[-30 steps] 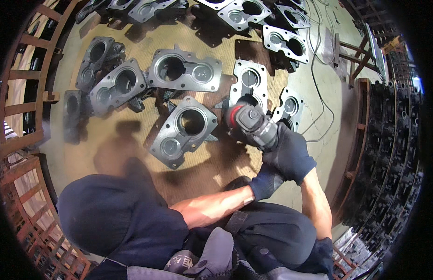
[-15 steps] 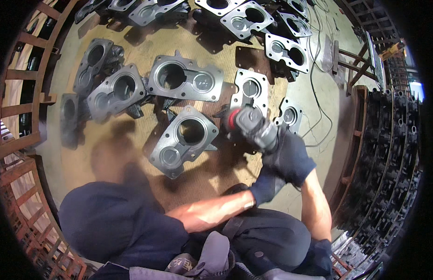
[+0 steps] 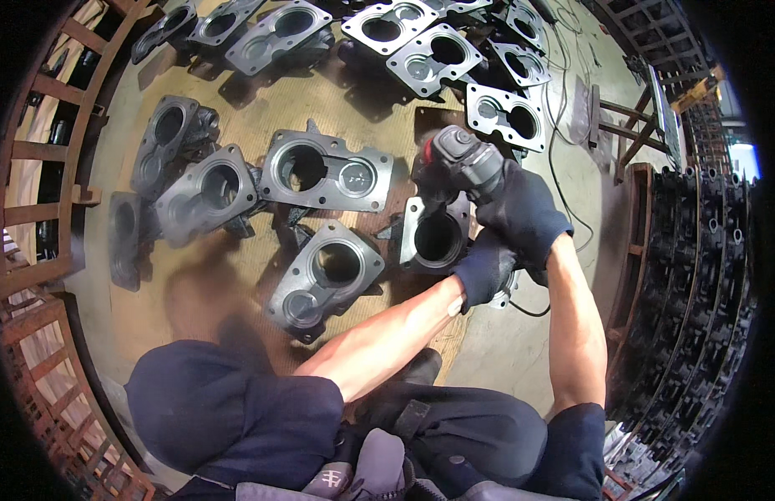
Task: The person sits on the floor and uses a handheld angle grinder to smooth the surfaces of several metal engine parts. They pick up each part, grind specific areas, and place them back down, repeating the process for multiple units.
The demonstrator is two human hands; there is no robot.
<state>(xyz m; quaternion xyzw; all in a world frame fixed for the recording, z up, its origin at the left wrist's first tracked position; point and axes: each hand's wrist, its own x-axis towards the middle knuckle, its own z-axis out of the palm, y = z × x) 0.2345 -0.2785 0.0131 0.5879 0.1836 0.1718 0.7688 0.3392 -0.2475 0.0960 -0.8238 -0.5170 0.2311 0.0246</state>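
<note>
Both my hands, in dark gloves, are closed around an angle grinder (image 3: 469,163) with a red ring near its head. My right hand (image 3: 528,204) wraps the body just behind the head. Lower down, my left hand (image 3: 486,271) grips the rear part, mostly hidden under the right. The grinder's head is over the far end of a grey metal casting (image 3: 436,234) with a flat face and round bore. That far end is hidden, and I cannot tell whether the disc touches it. Left of it lie a similar casting (image 3: 364,255) and a wider one (image 3: 325,144).
More castings (image 3: 195,194) lie at left, and several stand along the far side, one (image 3: 492,107) just beyond the grinder. A black cable (image 3: 563,138) runs over the floor at right. Stacked dark parts (image 3: 688,275) line the right; a brown rack (image 3: 41,196) stands left.
My hands have moved the grinder away from me, from the casting's near part to its far end. The near bore is now uncovered. The whole view has shifted slightly.
</note>
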